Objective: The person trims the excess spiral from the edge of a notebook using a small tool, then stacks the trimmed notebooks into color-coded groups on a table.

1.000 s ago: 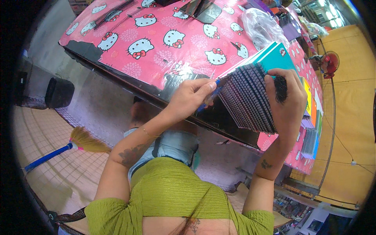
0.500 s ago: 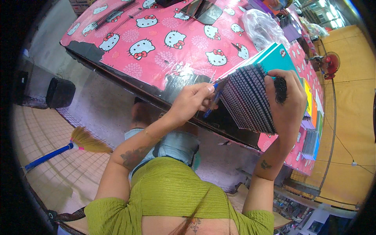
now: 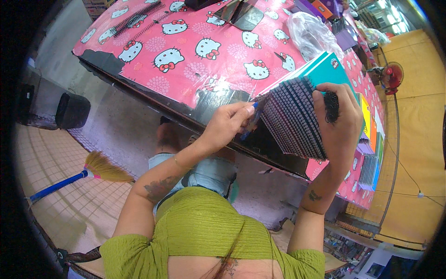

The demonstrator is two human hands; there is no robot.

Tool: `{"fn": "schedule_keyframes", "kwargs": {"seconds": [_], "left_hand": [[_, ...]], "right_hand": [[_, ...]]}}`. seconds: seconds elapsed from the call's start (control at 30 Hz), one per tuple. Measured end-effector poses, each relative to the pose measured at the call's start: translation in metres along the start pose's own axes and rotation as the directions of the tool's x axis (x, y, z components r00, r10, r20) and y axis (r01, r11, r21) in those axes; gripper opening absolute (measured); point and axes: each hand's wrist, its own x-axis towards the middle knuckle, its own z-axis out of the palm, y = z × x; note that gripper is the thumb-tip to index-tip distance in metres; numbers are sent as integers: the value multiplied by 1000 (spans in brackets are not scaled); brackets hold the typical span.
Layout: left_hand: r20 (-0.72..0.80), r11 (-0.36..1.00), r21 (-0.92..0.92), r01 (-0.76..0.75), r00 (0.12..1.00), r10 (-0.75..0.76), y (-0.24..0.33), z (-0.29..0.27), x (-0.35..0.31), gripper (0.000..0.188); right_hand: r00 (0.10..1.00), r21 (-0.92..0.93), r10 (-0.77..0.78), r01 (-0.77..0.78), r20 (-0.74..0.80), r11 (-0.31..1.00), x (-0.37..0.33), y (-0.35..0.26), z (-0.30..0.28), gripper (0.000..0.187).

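Note:
A stack of spiral-bound notebooks (image 3: 293, 120) with dark coils along the spines leans at the table's near edge. Its top shows a teal cover (image 3: 337, 69). My right hand (image 3: 343, 116) is closed round the right side of the stack, beside a black, curly clump (image 3: 331, 107). At the stack's left corner, my left hand (image 3: 227, 123) is closed on a blue-handled tool (image 3: 255, 106) that looks like pliers. The tool's tip is by the coil ends; my fingers hide most of it.
A pink patterned cover lies over the table (image 3: 186, 69), torn along the near edge. Loose black coils (image 3: 137, 18) lie far left. Clear plastic bags (image 3: 313, 35) sit behind the stack, more notebooks (image 3: 369, 169) at right. A broom (image 3: 88, 173) rests at left; a red fan (image 3: 392, 76) stands right.
My left hand has turned slightly and shifted a little, so less of the blue-handled pliers shows. My right hand and the notebooks stay nearly in place.

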Motion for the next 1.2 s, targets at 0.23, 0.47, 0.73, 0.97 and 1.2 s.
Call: {"fn": "schedule_keyframes", "kwargs": {"seconds": [0.23,0.47,0.73,0.97,1.2], "left_hand": [[133,260,872,-414,713,688,-5,2,1,35],[-1,992,120,42,999,-43,-5,-6,0,34],[142,111,944,-312,685,715,-4,9,-4,35],[64,515,776,-365,857,511,1,-3,-2,30],[-27,935,328,-135,988,152,-14,-17,-6,31]], "right_hand": [[1000,3,17,-17,6,1000,-1,0,-1,13],[999,14,41,-42,25,999,-2,-4,-3,13],[1000,52,8,-8,6,999,0,3,-8,13],[998,46,61,-62,29,997,-1,1,-8,15],[998,50,60,-61,33,997,-7,-1,-11,15]]}}
